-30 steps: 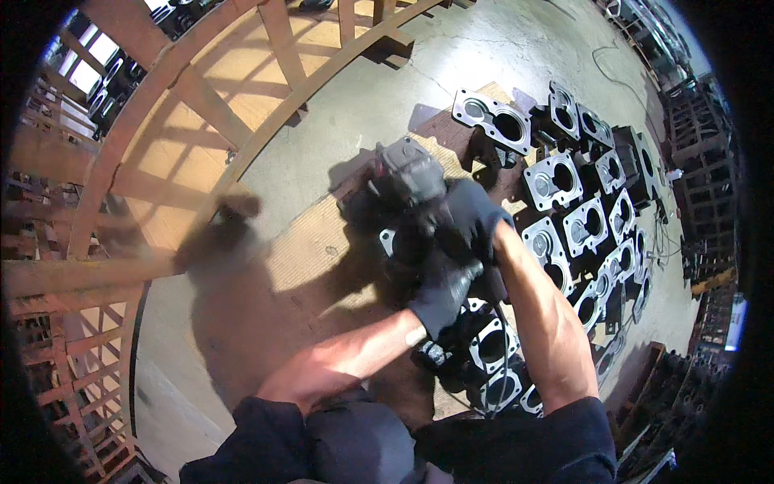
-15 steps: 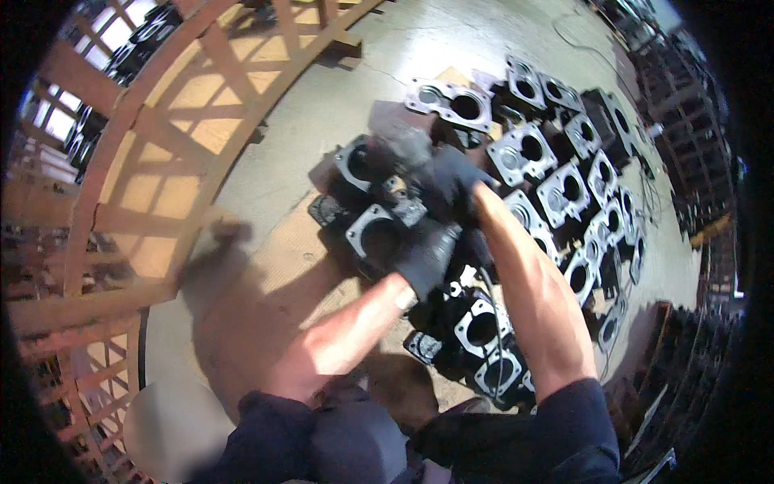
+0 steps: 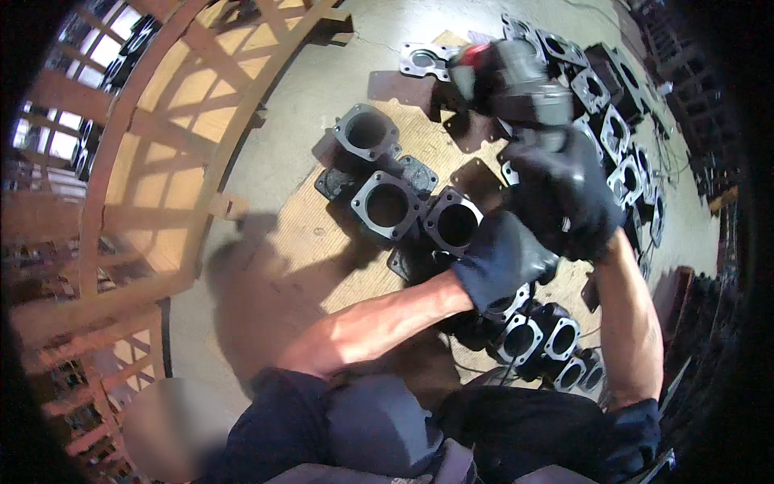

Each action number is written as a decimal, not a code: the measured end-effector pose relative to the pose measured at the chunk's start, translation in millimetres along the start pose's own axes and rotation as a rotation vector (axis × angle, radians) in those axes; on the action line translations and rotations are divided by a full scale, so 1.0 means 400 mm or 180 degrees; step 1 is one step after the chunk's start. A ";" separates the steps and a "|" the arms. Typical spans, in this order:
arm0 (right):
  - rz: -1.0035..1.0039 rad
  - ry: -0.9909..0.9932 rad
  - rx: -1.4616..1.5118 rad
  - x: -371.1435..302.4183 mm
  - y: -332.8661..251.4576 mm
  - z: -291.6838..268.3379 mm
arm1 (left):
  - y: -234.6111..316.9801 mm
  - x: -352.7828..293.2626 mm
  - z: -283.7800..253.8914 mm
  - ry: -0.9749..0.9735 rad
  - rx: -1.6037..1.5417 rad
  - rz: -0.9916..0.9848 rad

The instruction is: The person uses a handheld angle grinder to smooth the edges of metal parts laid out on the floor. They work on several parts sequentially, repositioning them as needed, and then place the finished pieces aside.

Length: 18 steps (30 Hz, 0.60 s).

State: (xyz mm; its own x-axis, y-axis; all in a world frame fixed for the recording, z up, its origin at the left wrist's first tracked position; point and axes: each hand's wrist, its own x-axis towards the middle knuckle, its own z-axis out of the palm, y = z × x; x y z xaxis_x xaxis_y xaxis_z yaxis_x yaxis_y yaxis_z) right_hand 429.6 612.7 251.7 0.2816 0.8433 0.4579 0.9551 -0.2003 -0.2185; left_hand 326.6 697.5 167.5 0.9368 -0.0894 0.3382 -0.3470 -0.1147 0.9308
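In both gloved hands I hold a corded power tool (image 3: 528,93) with a dark grey body, blurred by motion and with a red patch near its far end. My right hand (image 3: 572,194) is closed round its body. Lower and nearer me, my left hand (image 3: 508,254) is closed at its rear, fingers partly hidden. Left of the tool stand black metal housings with round bores and bright machined flanges: one at the back (image 3: 367,131), one in the middle (image 3: 385,206) and one close to my left hand (image 3: 453,223).
More flanged housings (image 3: 520,339) stand near my feet and in rows at the right (image 3: 625,179). A brown slatted metal rack (image 3: 201,202) runs along the left. Corrugated cardboard (image 3: 322,218) lies on the concrete floor (image 3: 387,36). A cable (image 3: 509,367) hangs near the closer housings.
Both hands have moved right with the tool, away from the left housings, which now show uncovered. My view has shifted a little too.
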 end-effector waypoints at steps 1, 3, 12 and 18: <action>0.0621 0.0059 0.0199 -0.020 -0.011 -0.032 | -0.012 0.021 0.040 -0.0056 0.0327 0.0388; 0.1224 0.0024 -0.0074 -0.080 -0.029 -0.086 | -0.038 0.041 0.089 -0.0155 0.0628 0.0693; 0.3062 0.1177 0.0898 -0.407 -0.129 -0.395 | 0.177 0.143 0.250 -0.2437 -0.0196 -0.0024; 0.4923 0.2492 0.1401 -0.604 -0.484 -0.630 | 0.108 0.179 0.385 -0.3482 0.1365 0.1855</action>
State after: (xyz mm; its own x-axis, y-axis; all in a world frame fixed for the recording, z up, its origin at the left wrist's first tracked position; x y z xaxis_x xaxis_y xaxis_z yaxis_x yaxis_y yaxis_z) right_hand 200.1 322.2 400.5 0.9071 -0.3994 -0.1328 -0.2493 -0.2557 -0.9340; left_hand 371.7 533.8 210.7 0.1954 -0.9606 0.1979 -0.8626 -0.0723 0.5007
